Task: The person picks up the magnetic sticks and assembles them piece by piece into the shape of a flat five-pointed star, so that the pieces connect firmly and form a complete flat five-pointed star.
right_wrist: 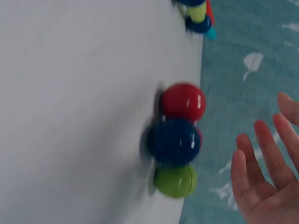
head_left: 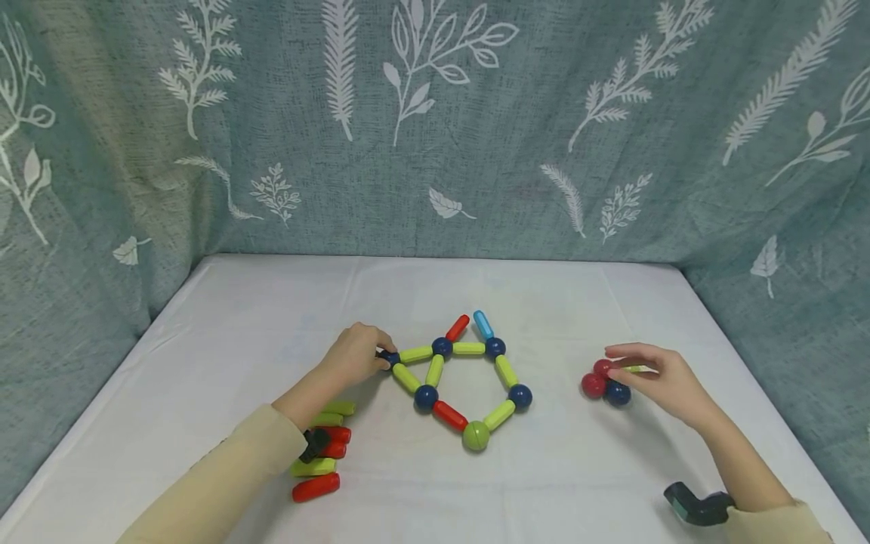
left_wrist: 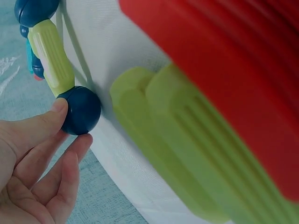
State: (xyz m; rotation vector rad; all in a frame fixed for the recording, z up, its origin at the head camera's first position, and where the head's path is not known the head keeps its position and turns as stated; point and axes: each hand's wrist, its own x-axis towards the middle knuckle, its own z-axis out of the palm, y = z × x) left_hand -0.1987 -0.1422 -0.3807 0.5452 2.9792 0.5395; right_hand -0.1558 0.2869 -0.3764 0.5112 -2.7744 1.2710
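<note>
- Nearest, at about 8 o'clock from the frame, one loose red rod (head_left: 316, 487) lies on the table (head_left: 544, 483), its long axis almost from 9 to 3 o'clock. Just behind it are more loose rods (head_left: 314, 467), red and yellow-green, partly hidden by the left sleeve (head_left: 234, 472).
- The frame (head_left: 435, 371) is in the middle of the table: a five-sided ring with a triangle joined at its 9 o'clock side. Its long axis goes roughly from between 9 and 10 to between 3 and 4 o'clock, and the triangle points to the first of these.
- A green ball (head_left: 476, 436) makes the 6 o'clock corner of the ring.
- At 3 o'clock, the right hand (head_left: 662, 378) is released, its fingers loosely extended, beside loose balls (head_left: 593, 385) of red, dark blue and green.
- The left hand (head_left: 353, 353) pinches the dark blue end ball (left_wrist: 83, 112) at the triangle's tip.
- Farther, a short red rod (head_left: 458, 328) points to 1 o'clock and a light blue rod (head_left: 483, 325) to 11; their tips are near, but apart.
- Farthest, at 12 o'clock, hangs a leaf-patterned curtain (head_left: 503, 151).
</note>
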